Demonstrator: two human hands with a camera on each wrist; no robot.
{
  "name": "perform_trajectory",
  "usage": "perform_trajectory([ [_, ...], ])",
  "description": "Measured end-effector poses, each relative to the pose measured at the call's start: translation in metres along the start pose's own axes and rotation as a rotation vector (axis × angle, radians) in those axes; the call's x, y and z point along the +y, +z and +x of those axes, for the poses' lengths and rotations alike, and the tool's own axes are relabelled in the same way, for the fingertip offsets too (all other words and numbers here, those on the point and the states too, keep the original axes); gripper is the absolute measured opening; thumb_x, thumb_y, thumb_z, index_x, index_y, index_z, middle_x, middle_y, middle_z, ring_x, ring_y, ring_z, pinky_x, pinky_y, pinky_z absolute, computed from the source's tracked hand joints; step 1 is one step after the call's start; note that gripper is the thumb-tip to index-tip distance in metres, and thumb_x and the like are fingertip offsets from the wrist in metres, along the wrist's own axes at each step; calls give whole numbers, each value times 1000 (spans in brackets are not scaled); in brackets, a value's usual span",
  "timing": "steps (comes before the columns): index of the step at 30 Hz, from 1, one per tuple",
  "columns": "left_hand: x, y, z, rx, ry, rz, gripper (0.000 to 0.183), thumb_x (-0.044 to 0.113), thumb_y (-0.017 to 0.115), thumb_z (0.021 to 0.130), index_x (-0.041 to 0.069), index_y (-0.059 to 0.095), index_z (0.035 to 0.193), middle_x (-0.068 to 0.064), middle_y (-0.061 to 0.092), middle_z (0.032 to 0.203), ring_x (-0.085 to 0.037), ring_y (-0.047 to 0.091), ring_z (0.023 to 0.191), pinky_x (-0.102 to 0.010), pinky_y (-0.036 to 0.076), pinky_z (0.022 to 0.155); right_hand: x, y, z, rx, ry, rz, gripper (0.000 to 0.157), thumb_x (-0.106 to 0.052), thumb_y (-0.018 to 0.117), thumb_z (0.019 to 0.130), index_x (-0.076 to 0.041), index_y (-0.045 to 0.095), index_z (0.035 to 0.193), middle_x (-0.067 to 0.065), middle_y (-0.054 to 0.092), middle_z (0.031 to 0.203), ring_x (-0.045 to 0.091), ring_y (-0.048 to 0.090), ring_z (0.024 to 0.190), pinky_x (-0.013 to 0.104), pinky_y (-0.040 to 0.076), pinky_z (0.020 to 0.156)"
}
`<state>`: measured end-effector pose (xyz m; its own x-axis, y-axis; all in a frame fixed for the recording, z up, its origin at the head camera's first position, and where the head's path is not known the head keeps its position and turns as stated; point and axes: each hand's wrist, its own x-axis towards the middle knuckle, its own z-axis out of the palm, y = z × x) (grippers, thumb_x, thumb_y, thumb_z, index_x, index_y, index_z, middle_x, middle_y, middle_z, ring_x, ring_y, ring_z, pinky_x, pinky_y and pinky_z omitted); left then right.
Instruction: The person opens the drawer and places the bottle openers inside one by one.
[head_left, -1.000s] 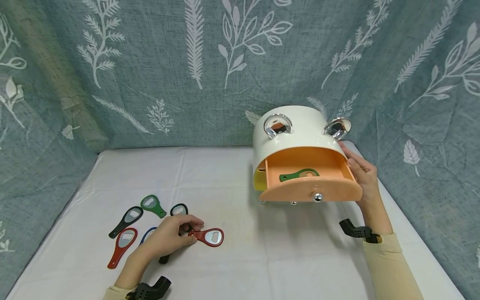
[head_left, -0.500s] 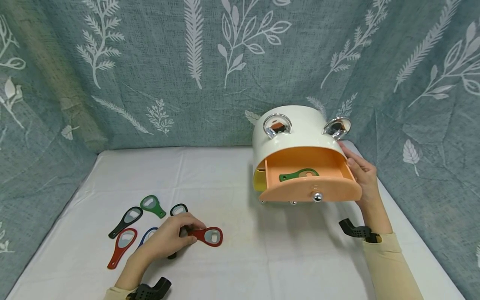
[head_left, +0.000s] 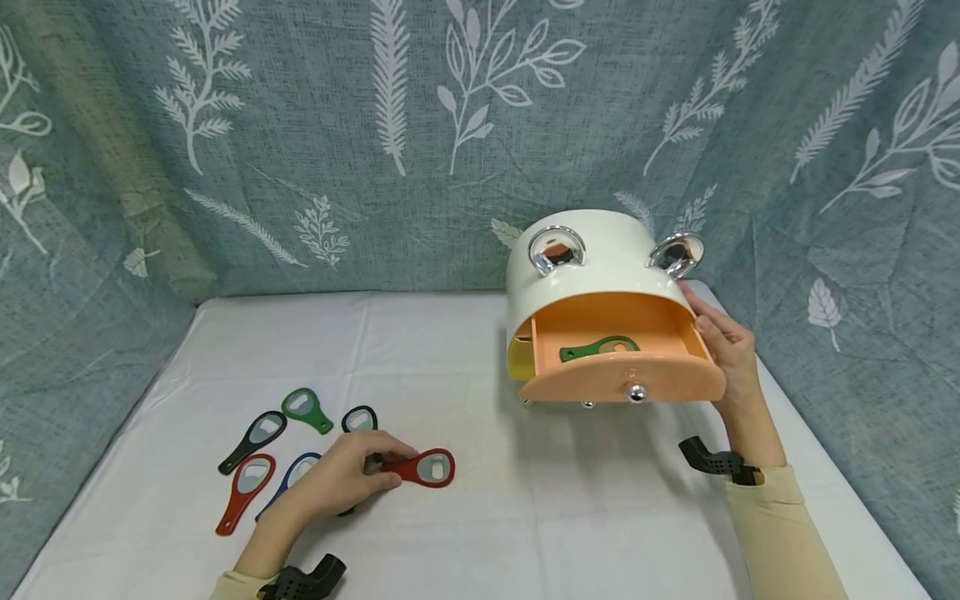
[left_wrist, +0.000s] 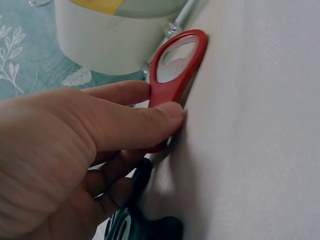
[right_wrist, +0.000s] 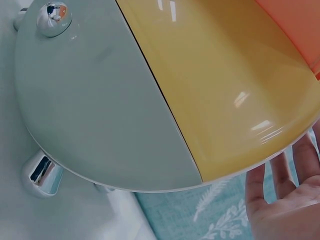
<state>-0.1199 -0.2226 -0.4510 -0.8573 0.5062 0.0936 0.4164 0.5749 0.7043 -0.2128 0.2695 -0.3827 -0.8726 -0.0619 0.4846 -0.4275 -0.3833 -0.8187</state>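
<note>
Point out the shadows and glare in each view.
Head view: a soft shadow on the white cloth in front of the white cabinet; left wrist view: dim, with a shadow on the cloth beside the red bottle opener; right wrist view: bright glare streaks on the yellow drawer front.

Blue opener [head_left: 288,479] partly hidden (left hand [head_left: 348,475]).

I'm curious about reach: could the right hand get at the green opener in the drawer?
Probably yes: the orange drawer stands open, showing the green opener, and the right hand is alongside.
</note>
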Motion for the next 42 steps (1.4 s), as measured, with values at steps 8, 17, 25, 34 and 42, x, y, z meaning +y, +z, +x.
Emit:
perform_trajectory([
  [8, 1, 1, 0, -1, 45, 38, 30, 7, 77, 86, 15, 73, 115, 10, 67, 105, -10, 60, 95, -34, 51, 80, 0, 0, 1, 30, 11, -20, 38, -4, 57, 100, 8, 50, 136, 12, 51, 142, 24, 40, 137, 31, 40, 103],
  [17, 3, 1, 3, 52, 59, 53, 28, 2, 74, 87, 13, 73, 113, 8, 61, 103, -6, 55, 80, -27, 51, 68, -2, 1, 1, 28, 9, -21, 39, -5, 57, 100, 8, 49, 136, 12, 51, 142, 24, 39, 137, 30, 40, 103],
  [25, 3, 1, 2, 61, 77, -4, 27, 5, 79, 84, 11, 73, 109, 6, 65, 101, -8, 59, 81, -27, 53, 67, -2, 3, 0, 52, 15, -64, 39, -5, 57, 100, 8, 49, 136, 13, 51, 142, 25, 39, 137, 30, 42, 102],
  [34, 5, 1, 1, 73, 69, 14, 32, 13, 84, 80, 12, 73, 110, 9, 66, 101, -9, 58, 81, -26, 50, 66, -1, 3, -1, 57, 18, -78, 39, -6, 58, 100, 8, 50, 136, 12, 51, 142, 25, 38, 138, 30, 42, 102],
  [42, 4, 3, 2, 209, 98, 29, 29, 11, 84, 79, 11, 75, 106, 7, 71, 98, -6, 63, 81, -29, 54, 67, -1, 3, -1, 50, 14, -73, 40, -6, 58, 100, 8, 50, 136, 13, 51, 143, 25, 38, 138, 30, 41, 102],
])
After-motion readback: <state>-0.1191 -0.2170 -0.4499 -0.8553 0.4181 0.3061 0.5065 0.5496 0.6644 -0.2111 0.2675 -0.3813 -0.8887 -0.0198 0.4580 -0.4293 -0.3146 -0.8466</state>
